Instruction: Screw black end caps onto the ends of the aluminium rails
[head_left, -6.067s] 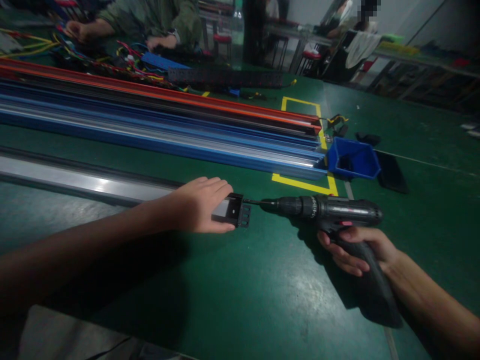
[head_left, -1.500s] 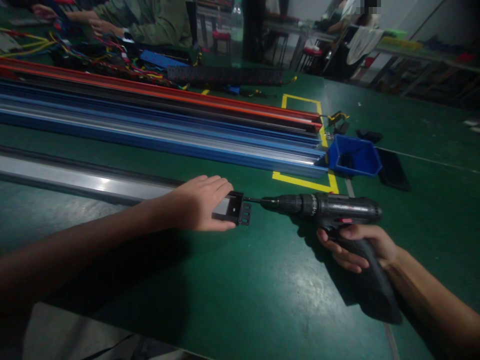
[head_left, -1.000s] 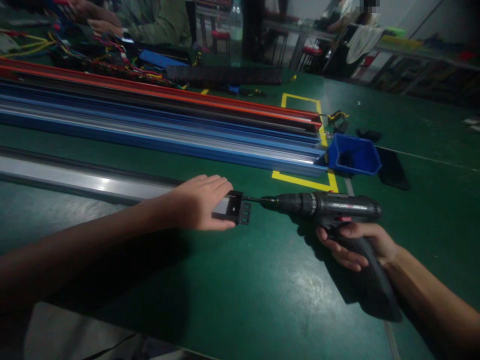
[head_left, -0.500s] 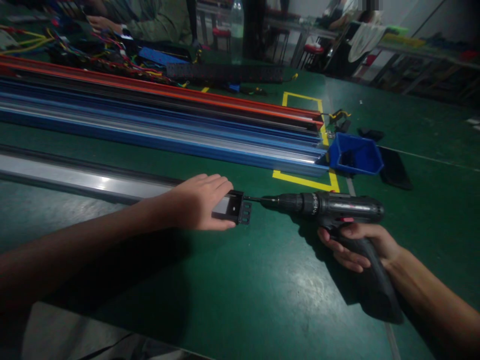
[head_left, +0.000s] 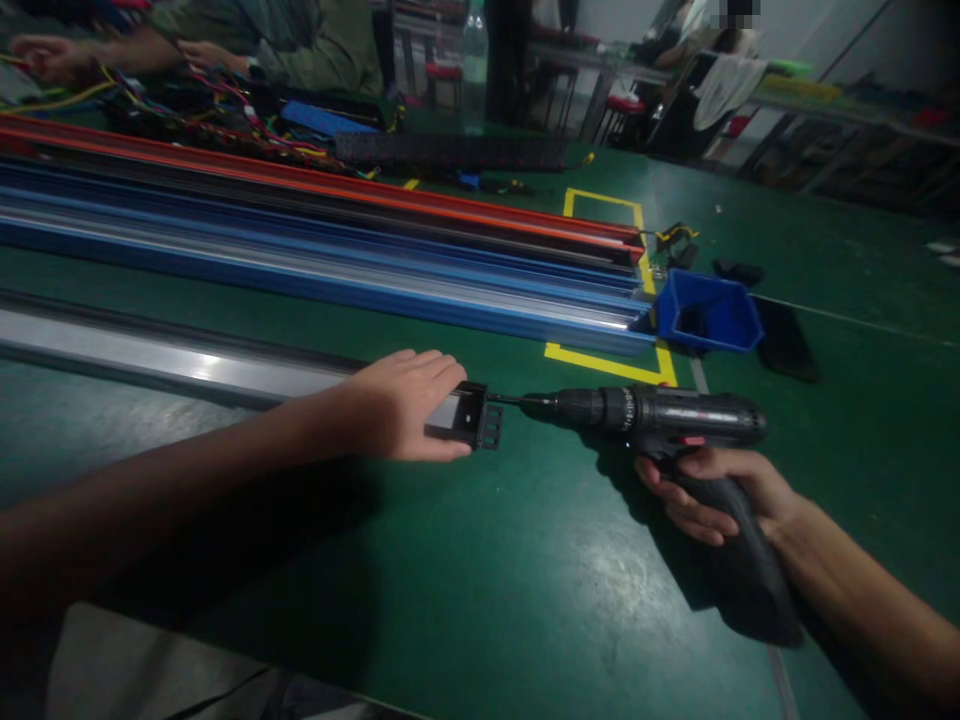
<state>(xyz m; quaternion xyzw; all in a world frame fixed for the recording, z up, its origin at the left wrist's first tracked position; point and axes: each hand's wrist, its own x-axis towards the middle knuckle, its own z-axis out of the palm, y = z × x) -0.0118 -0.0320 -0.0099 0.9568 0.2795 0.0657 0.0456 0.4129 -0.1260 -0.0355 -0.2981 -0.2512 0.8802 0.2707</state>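
My left hand [head_left: 409,405] is wrapped over the right end of a long silver metal profile [head_left: 202,360] lying on the green table. A black end cap [head_left: 471,414] with a slotted tab sits at that end, just past my fingers. My right hand [head_left: 701,495] grips the handle of a black cordless drill [head_left: 660,412], which points left. The drill's long thin bit [head_left: 504,399] meets the end cap near its upper corner. Whether a screw is under the tip is too small to tell.
Beyond lie blue profiles [head_left: 337,275] and orange profiles [head_left: 375,190], their ends inside yellow tape [head_left: 607,362]. A blue bin [head_left: 709,312] stands at their right ends, beside a flat dark object [head_left: 787,340]. Across the table, a co-worker's hand [head_left: 52,58] is among coloured wires [head_left: 225,100].
My hands, the drill and the silver profile stay almost still. Across the table, the co-worker's arm now reaches out left over the wires. The view has shifted very slightly.
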